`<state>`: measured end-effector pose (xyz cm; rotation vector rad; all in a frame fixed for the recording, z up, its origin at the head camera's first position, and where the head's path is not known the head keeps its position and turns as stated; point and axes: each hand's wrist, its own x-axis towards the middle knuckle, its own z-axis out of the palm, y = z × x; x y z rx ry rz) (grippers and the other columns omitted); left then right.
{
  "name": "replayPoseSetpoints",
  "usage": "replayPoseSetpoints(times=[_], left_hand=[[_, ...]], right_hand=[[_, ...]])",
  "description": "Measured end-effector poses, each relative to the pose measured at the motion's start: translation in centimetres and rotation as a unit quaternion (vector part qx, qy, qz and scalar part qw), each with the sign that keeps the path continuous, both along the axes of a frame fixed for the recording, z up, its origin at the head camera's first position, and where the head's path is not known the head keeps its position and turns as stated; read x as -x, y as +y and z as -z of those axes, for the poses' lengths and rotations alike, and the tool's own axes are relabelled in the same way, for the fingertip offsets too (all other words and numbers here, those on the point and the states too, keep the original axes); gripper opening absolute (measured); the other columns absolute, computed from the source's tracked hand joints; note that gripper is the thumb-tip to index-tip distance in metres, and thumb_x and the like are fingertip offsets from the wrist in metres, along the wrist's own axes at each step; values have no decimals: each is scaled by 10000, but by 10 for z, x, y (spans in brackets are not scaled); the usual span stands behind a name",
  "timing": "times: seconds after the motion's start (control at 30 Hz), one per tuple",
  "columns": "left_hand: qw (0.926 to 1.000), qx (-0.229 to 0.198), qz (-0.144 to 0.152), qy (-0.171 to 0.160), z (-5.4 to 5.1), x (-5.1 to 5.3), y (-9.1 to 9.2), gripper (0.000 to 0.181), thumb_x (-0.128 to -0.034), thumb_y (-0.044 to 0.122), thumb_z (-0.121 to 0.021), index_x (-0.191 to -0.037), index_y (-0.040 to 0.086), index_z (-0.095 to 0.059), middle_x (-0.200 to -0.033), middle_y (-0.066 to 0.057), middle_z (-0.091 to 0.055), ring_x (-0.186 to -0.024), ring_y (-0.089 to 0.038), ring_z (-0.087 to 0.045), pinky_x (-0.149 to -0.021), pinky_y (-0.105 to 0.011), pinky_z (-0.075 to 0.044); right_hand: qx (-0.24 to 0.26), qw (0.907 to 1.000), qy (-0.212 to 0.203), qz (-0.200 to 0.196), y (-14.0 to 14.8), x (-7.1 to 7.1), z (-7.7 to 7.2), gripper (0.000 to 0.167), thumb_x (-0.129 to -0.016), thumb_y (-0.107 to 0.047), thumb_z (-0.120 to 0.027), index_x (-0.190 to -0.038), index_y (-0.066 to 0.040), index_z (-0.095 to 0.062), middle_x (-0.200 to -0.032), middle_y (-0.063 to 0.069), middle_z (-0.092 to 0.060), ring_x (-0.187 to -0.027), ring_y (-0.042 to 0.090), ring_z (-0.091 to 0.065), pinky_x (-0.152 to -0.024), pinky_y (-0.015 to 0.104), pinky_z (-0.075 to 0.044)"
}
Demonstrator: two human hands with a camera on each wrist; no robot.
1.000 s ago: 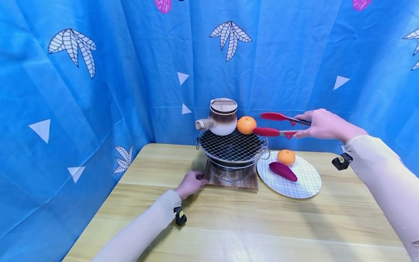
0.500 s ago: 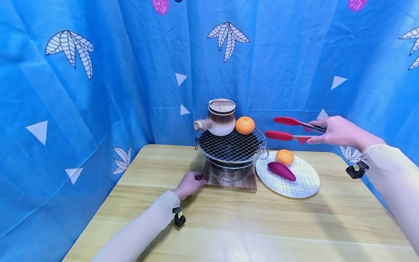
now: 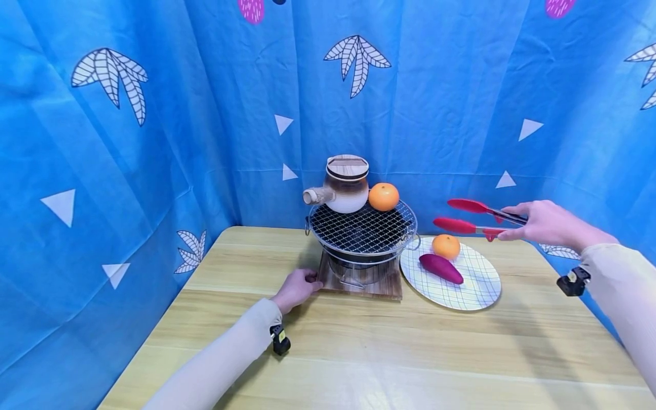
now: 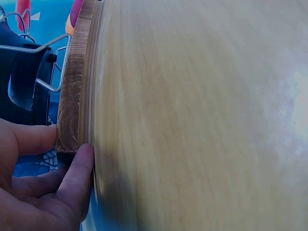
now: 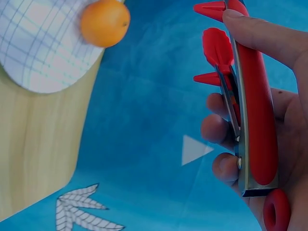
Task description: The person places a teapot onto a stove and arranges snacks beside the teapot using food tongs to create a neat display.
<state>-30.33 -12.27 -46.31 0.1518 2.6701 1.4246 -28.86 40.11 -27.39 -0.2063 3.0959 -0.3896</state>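
Note:
In the head view, my left hand (image 3: 297,289) pinches the front left corner of a dark wooden board (image 3: 376,282), thumb on top and fingers against the edge in the left wrist view. On this board stands a round charcoal grill with a wire mesh (image 3: 359,230). My right hand (image 3: 550,224) holds red-tipped tongs (image 3: 463,205) in the air, their arms spread with nothing between the tips. Below and left of it lies a checked white plate (image 3: 476,287), bearing an orange (image 3: 446,246) and a purple sweet potato (image 3: 441,268).
At the back of the mesh sit a side-handled teapot (image 3: 348,193) with a wooden lid and another orange (image 3: 383,196), close together. The light wooden table (image 3: 348,353) meets a blue curtain (image 3: 435,102) behind and on the left.
My right hand has drawn the tongs away from the orange on the mesh, to the right and down towards the plate's far side. The left hand keeps its hold on the board.

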Motion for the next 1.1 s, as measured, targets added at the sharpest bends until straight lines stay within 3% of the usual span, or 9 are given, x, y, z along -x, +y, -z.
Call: replayPoseSetpoints(times=[0.1, 0.3, 0.47, 0.73, 1.1], left_hand=[[10000, -2, 4, -25, 0, -1, 0, 310, -891, 150, -727, -1151, -12, -683, -1056, -122, -694, -934, -234, -616, -851, -407, -532], [10000, 4, -15, -62, 1, 0, 0, 293, -895, 158, -724, -1137, -4, -686, -1030, -108, -689, -914, -224, -611, -823, -376, -529], [10000, 2, 19, -1, 1, -1, 0, 278, -896, 153, -722, -1122, -6, -692, -1023, -112, -692, -904, -221, -608, -803, -366, -524], [10000, -36, 16, -61, -1, -2, 0, 328, -901, 146, -718, -1178, -22, -672, -1104, -148, -694, -965, -248, -626, -864, -412, -535], [9997, -207, 53, -103, -2, -2, -1, 359, -907, 120, -712, -1215, -54, -650, -1085, -154, -697, -944, -242, -652, -865, -405, -552]], right_hand=[[22, 10000, -55, 36, 7, 1, 7, 1166, -691, -738, -755, -1449, 86, -435, -1138, 306, -660, -1126, 541, -480, -661, 477, -525], [82, 9997, -224, 94, 19, 2, 18, 1196, -684, -751, -745, -1455, 102, -414, -1236, 371, -595, -1193, 608, -416, -696, 578, -524], [84, 9995, -285, 136, 26, 3, 26, 1194, -682, -752, -746, -1445, 108, -423, -1131, 311, -665, -1151, 585, -461, -666, 516, -527], [22, 9991, -397, 139, 30, 5, 40, 1081, -767, -670, -748, -1439, 114, -429, -1347, 433, -487, -1233, 644, -373, -792, 730, -461], [92, 9988, -470, 65, 28, 11, 55, 1040, -782, -638, -755, -1413, 132, -453, -1347, 421, -494, -1226, 643, -407, -818, 712, -472]])
